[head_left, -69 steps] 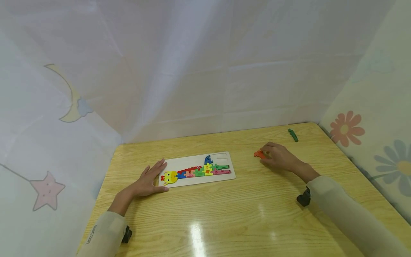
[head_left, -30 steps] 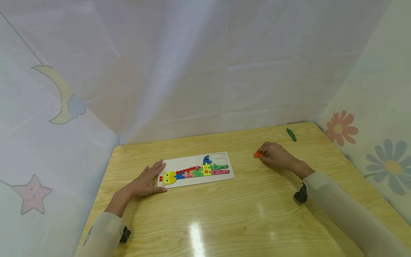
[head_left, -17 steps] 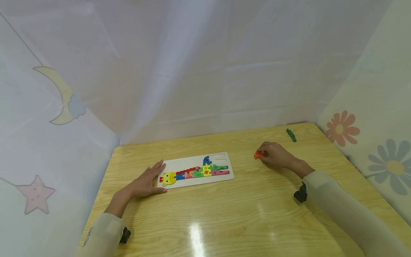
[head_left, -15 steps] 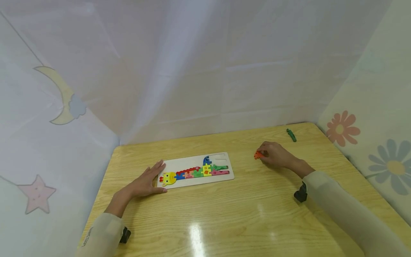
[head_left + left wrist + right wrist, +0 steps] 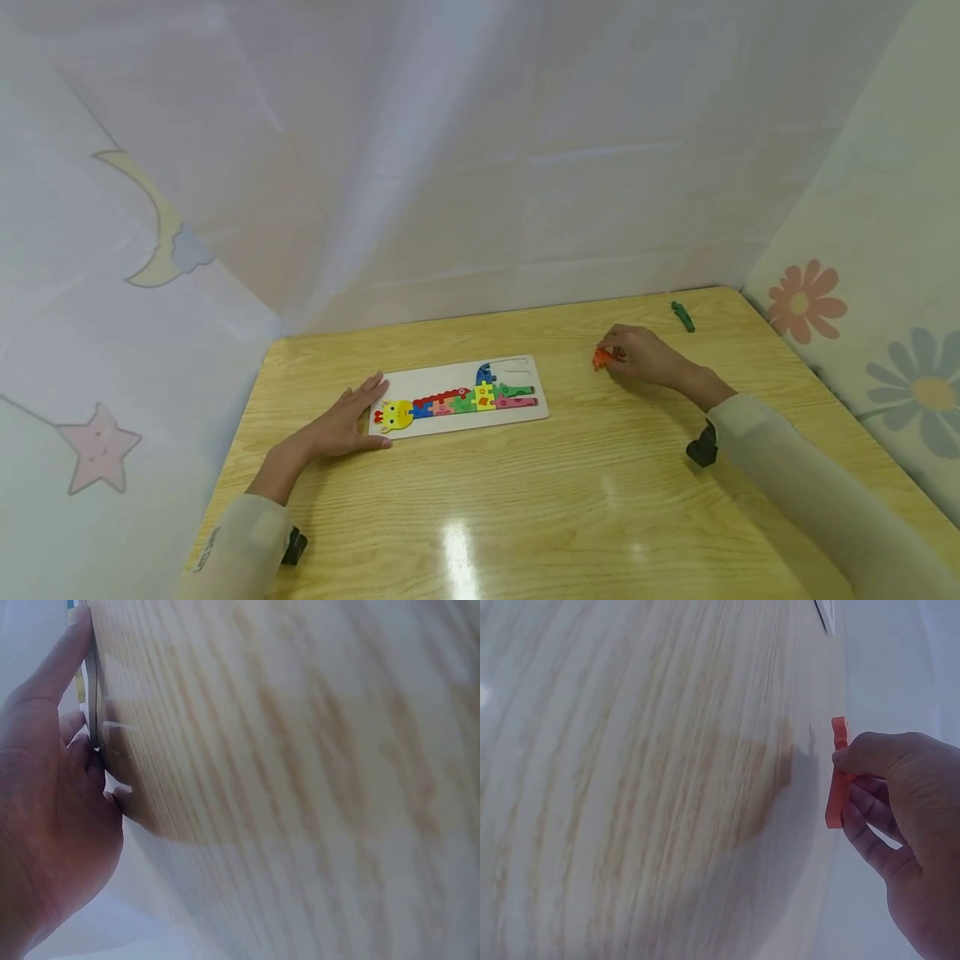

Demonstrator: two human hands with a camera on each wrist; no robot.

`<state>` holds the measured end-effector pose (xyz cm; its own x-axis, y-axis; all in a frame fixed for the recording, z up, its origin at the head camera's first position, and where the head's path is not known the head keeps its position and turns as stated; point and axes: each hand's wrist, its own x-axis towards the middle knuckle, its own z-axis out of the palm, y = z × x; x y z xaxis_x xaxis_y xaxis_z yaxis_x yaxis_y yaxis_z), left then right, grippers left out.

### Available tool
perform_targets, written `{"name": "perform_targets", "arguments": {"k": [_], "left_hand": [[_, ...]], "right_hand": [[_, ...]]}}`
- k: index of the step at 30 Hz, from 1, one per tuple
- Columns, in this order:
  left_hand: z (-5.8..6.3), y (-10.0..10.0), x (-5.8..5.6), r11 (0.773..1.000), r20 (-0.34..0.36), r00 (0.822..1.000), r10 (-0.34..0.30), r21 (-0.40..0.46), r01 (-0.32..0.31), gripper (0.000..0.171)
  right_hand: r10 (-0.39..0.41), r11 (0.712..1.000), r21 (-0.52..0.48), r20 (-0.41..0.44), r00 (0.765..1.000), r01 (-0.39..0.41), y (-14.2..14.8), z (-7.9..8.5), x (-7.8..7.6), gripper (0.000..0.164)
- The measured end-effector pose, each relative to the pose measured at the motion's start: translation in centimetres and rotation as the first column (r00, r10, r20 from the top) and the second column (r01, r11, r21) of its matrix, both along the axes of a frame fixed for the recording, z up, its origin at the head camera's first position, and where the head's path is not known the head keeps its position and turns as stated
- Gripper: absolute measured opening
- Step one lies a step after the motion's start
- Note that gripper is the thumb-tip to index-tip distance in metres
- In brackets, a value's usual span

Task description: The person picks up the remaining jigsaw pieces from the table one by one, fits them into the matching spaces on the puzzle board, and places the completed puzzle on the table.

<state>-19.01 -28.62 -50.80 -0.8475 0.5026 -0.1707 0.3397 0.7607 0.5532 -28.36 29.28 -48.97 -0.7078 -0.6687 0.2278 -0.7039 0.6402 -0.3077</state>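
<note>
A white giraffe puzzle board [image 5: 442,427] lies on the table, with coloured pieces set in it and an outlined leg slot at its upper right. My left hand [image 5: 341,425] rests at the board's left end, fingers and thumb spread around the corners. In the left wrist view, the thumb of the left hand [image 5: 52,772] lies along the board's edge. To the right of the board, my right hand [image 5: 645,357] pinches an orange puzzle piece [image 5: 600,358]. The right wrist view shows this orange piece [image 5: 838,787] between thumb and fingertips, apart from its shadow on the table.
A green puzzle piece [image 5: 683,317] lies near the far right corner of the wooden table [image 5: 525,508]. White sheets with a moon, a star [image 5: 99,448] and flowers [image 5: 807,302] stand around the back and sides.
My right hand has risen slightly with the orange piece, which has turned a little. The left hand and the board keep their places; the head view has shifted slightly.
</note>
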Motion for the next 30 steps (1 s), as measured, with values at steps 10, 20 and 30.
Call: {"name": "perform_targets", "arguments": {"k": [10,20,30], "left_hand": [[0.0,0.0,0.1,1.0,-0.014,1.0,-0.006,0.023,0.006,0.108],[-0.2,0.0,-0.1,0.999,-0.008,1.0,-0.003,0.033,0.004,0.107],[-0.6,-0.1,-0.3,1.0,-0.021,1.0,-0.007,0.024,0.007,0.107]], "right_hand": [[0.033,0.999,0.002,-0.043,0.999,-0.033,-0.5,0.5,-0.1,0.027],[0.056,0.998,-0.005,-0.011,0.998,-0.056,-1.5,1.4,-0.2,0.029],[0.072,0.997,0.012,-0.017,0.997,-0.072,-2.2,1.4,-0.4,0.032]]}}
